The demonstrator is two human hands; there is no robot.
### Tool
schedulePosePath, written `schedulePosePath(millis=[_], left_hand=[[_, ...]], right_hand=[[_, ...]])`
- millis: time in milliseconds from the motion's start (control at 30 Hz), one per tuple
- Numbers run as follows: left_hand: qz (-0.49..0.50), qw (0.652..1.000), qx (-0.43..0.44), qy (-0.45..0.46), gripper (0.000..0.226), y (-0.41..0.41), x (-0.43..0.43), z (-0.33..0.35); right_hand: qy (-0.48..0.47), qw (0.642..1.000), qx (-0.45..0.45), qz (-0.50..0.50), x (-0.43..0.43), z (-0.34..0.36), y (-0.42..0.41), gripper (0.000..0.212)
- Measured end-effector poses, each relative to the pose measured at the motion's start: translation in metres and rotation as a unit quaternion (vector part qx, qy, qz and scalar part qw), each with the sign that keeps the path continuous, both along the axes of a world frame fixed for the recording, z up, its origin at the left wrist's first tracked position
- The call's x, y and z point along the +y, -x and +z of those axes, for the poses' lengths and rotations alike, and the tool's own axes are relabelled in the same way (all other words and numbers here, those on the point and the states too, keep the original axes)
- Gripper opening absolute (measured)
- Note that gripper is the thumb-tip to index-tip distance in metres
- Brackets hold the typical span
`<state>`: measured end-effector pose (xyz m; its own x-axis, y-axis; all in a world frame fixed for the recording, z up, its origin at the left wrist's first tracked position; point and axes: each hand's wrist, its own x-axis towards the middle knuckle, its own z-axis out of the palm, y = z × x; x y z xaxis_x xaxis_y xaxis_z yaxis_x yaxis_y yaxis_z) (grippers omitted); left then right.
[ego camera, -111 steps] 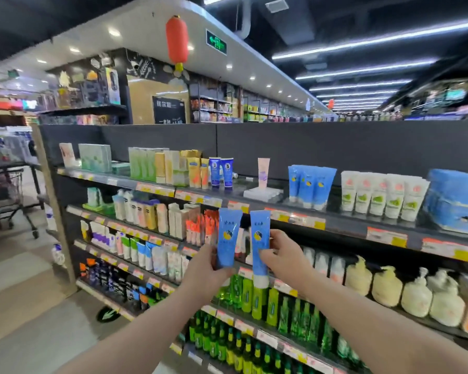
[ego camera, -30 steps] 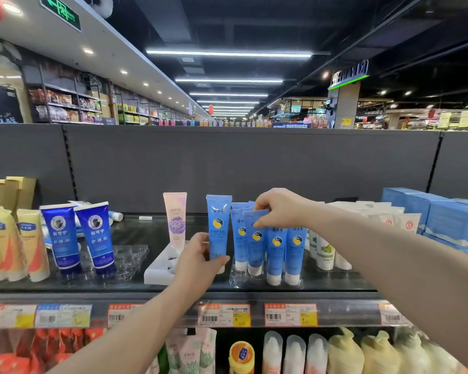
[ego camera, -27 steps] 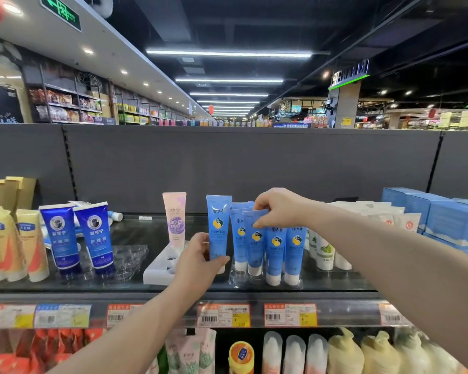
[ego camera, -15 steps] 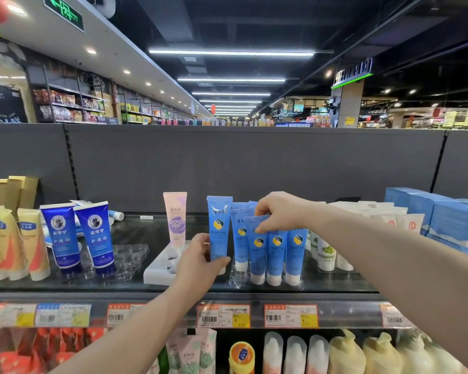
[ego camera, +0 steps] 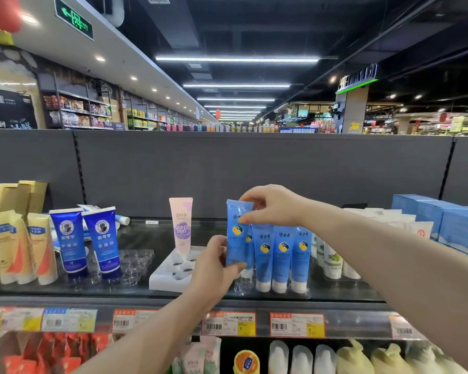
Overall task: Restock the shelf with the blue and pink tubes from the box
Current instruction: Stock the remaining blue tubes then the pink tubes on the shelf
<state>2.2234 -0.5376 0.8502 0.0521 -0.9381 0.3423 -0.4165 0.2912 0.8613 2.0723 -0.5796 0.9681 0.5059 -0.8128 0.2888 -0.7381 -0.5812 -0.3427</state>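
A glossy light-blue tube [ego camera: 237,233] with a flat crimped top is held upright above the black shelf [ego camera: 135,291] — its lower body is gripped by the left hand [ego camera: 214,268] and its crimp is pinched by the right hand [ego camera: 270,206]. It is placed against the left end of the cap-down row of matching blue tubes [ego camera: 283,252]. Nearby, a pink tube [ego camera: 180,225] is seated in a white moulded tray [ego camera: 162,279].

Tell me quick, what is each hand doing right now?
Left hand: grips the light blue tube near its bottom.
Right hand: pinches the same tube's top edge.
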Motion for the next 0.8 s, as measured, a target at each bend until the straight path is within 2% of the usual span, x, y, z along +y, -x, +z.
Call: schedulePosePath(millis=[167,233,267,300,367,433,533,667,800], left_hand=[[-0.013,0.999,-0.026,-0.023,0.034,0.005,-0.006,0.0],[0.002,0.994,-0.108,-0.034,0.036,0.002,-0.008,-0.001],[0.015,0.983,-0.178,-0.032,0.041,-0.002,-0.01,-0.003],[0.029,0.963,-0.266,-0.028,0.048,-0.006,-0.011,-0.005],[0.036,0.899,-0.435,-0.025,0.06,-0.012,-0.013,-0.011],[0.017,0.85,-0.525,-0.043,0.064,-0.016,-0.012,-0.016],[-0.004,0.832,-0.549,-0.075,0.062,-0.015,-0.01,-0.019],[-0.014,0.822,-0.561,-0.093,0.06,-0.015,-0.009,-0.019],[-0.014,0.826,-0.555,-0.097,0.056,-0.015,-0.008,-0.02]], right_hand=[[0.011,0.999,0.044,-0.018,-0.003,0.003,-0.009,0.021],[0.013,0.998,0.063,-0.019,-0.002,0.003,-0.01,0.018],[0.014,0.997,0.071,-0.02,-0.002,0.002,-0.011,0.015],[0.014,0.997,0.078,-0.021,-0.002,0.001,-0.011,0.013],[0.013,0.995,0.091,-0.026,-0.003,-0.002,-0.011,0.011],[0.015,0.995,0.098,-0.032,-0.005,-0.006,-0.011,0.01],[0.018,0.993,0.108,-0.036,-0.007,-0.007,-0.011,0.016],[0.013,0.992,0.121,-0.033,-0.008,-0.009,-0.014,0.011],[0.005,0.991,0.128,-0.035,-0.006,-0.008,-0.015,0.015]])
